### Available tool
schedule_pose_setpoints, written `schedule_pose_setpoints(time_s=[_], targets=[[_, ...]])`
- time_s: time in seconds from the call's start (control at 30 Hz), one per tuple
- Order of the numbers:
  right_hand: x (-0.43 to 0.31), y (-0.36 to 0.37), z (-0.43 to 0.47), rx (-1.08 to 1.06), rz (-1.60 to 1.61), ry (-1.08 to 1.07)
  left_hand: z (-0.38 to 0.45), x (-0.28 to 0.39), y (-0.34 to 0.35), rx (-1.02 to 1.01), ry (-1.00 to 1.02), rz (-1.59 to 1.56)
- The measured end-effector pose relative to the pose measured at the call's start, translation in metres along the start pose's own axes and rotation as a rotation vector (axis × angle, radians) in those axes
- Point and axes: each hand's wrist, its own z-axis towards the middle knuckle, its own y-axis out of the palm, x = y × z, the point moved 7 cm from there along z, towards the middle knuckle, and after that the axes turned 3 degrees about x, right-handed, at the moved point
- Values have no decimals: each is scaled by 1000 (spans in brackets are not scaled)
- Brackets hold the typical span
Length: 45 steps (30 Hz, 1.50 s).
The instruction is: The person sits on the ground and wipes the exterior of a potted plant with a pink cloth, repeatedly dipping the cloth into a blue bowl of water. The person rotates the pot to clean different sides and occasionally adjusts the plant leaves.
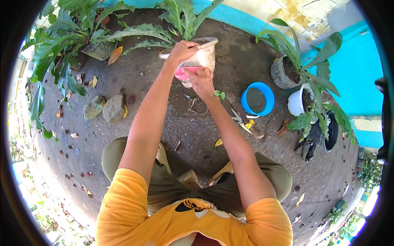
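Note:
A whitish plastic plant pot (210,55) with a thick rim stands before me, its outside stained with dirt. From it grows a plant with long wavy green leaves (184,18). My left hand (183,51) grips the pot's near rim. Just below, my right hand (201,80) holds a pink object (181,73) against the side of the pot. That object looks like a small plastic dipper or cup, partly hidden by my fingers. To the right of the pot sits a round blue plastic tub (270,97) with murky water in it.
Pruning shears (236,117) lie near the tub beside yellow leaf scraps. Potted plants stand at right in a grey pot (278,73) and a white pot (295,103). Two stones (104,107) and a large leafy plant (64,46) are at left. A turquoise-banded wall (243,17) runs behind.

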Motion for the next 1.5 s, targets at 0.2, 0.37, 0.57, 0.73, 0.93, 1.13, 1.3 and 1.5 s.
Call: schedule_pose_setpoints(time_s=[0.2, 0.37, 0.57, 0.73, 0.93, 1.13, 1.3, 1.5], targets=[[79, -51, 8, 119, 154, 310, -2, -7, -5, -17, -25, -33], [24, -30, -5, 152, 379, 106, 3, -1, -3, -11, 11, 10], [61, -35, -16, 139, 205, 194, 6, -6, -4, -10, -27, -6], [49, -18, -13, 32, 515, 176, 8, -4, -6, 0, -20, 23], [55, -17, -38, 38, 148, 161, 5, -1, -3, 1, -10, 35], [201, -92, -103, 661, 566, 917, 0, -1, -4, 11, -13, -3], [235, -96, -169, 921, 1543, 1170, -6, 5, 1, 12, -1, 36], [258, -56, -261, 528, 1008, 1981, -8, 8, 0, 33, 34, 57]])
